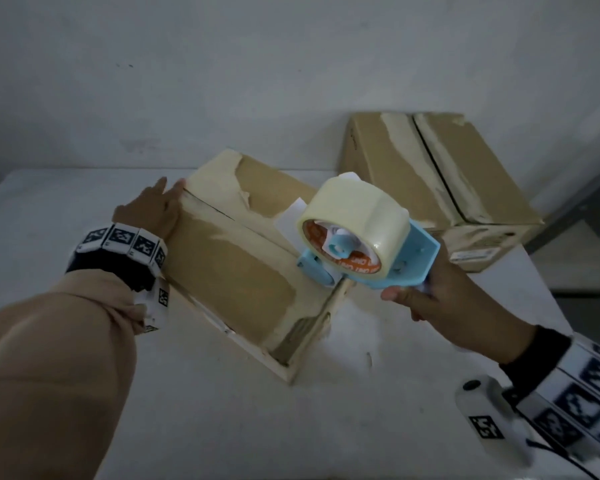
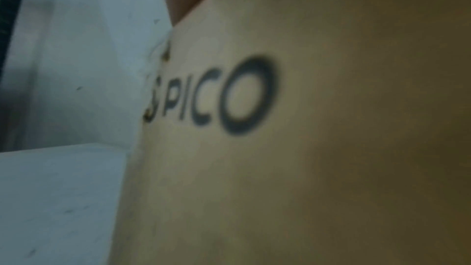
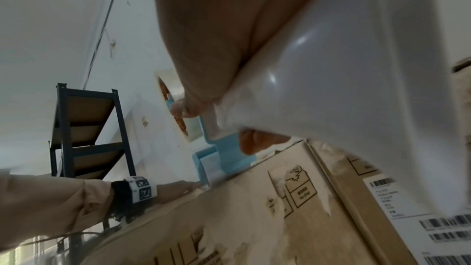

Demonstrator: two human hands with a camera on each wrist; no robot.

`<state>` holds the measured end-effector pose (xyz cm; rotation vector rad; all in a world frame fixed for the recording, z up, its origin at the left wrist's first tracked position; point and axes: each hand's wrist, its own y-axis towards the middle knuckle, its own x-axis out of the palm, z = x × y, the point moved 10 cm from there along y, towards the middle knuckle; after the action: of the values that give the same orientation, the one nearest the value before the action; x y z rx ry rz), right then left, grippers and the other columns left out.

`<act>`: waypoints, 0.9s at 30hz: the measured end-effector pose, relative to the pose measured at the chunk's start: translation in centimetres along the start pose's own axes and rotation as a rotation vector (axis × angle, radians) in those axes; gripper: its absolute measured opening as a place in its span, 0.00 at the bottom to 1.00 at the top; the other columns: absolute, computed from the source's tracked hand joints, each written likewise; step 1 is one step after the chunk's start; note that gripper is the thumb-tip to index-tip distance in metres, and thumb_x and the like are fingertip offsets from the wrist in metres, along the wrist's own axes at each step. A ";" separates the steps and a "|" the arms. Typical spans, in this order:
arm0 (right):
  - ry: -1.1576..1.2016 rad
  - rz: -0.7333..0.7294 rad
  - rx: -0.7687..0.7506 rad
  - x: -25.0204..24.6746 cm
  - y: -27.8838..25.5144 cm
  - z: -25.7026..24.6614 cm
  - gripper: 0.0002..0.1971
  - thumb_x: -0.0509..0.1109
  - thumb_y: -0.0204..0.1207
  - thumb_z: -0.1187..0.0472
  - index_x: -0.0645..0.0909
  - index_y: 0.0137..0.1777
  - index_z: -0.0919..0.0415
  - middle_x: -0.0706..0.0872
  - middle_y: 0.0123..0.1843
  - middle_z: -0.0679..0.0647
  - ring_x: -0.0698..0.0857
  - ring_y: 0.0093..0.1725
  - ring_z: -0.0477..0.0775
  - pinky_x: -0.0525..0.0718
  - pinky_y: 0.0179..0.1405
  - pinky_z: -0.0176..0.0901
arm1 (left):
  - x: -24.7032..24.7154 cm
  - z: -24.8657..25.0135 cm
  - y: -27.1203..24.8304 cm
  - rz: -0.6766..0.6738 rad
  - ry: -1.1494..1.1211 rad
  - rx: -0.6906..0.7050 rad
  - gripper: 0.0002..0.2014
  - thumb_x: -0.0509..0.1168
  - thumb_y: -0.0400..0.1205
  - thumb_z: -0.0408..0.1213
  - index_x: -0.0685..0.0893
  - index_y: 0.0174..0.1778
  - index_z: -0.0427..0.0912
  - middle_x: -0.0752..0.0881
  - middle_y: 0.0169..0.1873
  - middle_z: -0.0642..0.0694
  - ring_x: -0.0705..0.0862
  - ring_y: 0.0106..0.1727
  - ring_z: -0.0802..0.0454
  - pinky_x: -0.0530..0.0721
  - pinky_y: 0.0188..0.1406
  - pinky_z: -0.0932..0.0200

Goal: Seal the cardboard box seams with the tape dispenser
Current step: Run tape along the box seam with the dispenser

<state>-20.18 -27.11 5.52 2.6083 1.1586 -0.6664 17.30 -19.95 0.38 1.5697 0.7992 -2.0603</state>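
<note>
White table [image 1: 222,410] (scuffed), grey wall [image 1: 222,64]; right grip [image 1: 426,303] clasps tape dispenser [image 1: 361,244], left grip [image 1: 153,209] seemingly flat on box [image 1: 229,271].

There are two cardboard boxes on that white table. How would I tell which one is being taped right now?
Start at the white table against the wall. Two boxes sit on it: the nearer box lies at an angle in the middle, the other box farther back on the right. The nearer one has the left hand resting on its far corner and the blue tape dispenser, gripped by the right hand, at its right edge.

Head view downward (wrist views close) over box [image 1: 229,258]
</note>
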 end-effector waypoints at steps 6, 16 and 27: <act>0.026 0.009 -0.017 0.1 0.1 0.4 0.29 0.69 0.59 0.37 0.65 0.60 0.37 0.80 0.49 0.21 0.82 0.42 0.29 0.77 0.31 0.21 | 2.0 9.6 -7.3 0.071 0.195 0.271 0.31 0.34 0.82 0.52 0.47 0.82 0.46 0.52 0.83 0.45 0.44 0.83 0.45 0.56 0.76 0.36; -0.006 0.021 -0.027 -0.2 -0.2 1.1 0.38 0.74 0.63 0.41 0.63 0.70 0.53 0.80 0.48 0.35 0.81 0.42 0.29 0.77 0.31 0.21 | 6.8 14.4 -11.9 -0.101 0.114 0.340 0.25 0.37 0.87 0.45 0.42 0.81 0.54 0.39 0.82 0.54 0.35 0.82 0.50 0.40 0.76 0.31; 0.044 0.040 0.008 -0.8 -2.9 1.8 0.30 0.74 0.63 0.39 0.67 0.62 0.48 0.82 0.44 0.34 0.82 0.39 0.29 0.76 0.30 0.21 | 6.9 13.9 -11.3 -0.082 0.092 0.259 0.25 0.36 0.87 0.48 0.43 0.81 0.57 0.41 0.82 0.56 0.37 0.83 0.50 0.40 0.75 0.27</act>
<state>-23.38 -26.37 4.35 2.6578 1.1149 -0.6098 -1.78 -20.77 -1.52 1.8075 0.6578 -2.2378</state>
